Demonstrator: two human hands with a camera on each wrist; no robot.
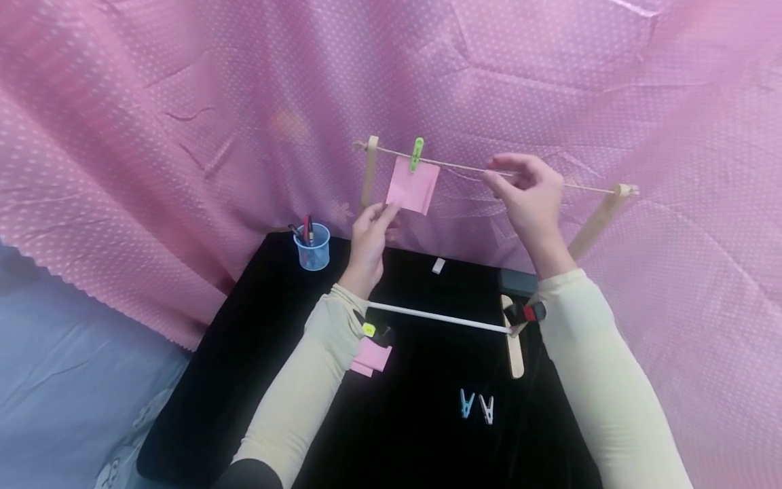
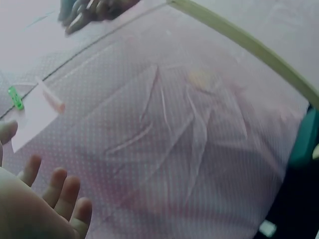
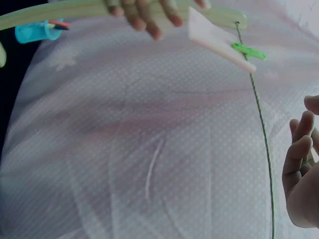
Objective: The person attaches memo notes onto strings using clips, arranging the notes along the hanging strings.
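A pink square of paper (image 1: pixel 413 185) hangs from a string (image 1: pixel 458 166), clipped by a green clothespin (image 1: pixel 417 153). My left hand (image 1: pixel 369 239) is at the paper's lower left corner, its fingers spread in the left wrist view; whether a fingertip touches the paper I cannot tell. Close to the string, farther right, my right hand (image 1: pixel 530 197) has loosely bent fingers and nothing between them. More pink paper (image 1: pixel 371 356) lies on the black table, partly behind the left forearm. A blue clothespin (image 1: pixel 467 403) and a white clothespin (image 1: pixel 487 409) lie side by side near the front.
Wooden sticks (image 1: pixel 369 173) support the string at both ends. A white rod (image 1: pixel 440 316) crosses low between the forearms, ending by a wooden stick (image 1: pixel 514 346). A blue pen cup (image 1: pixel 313 251) stands back left; a small white block (image 1: pixel 438 265) lies at the back.
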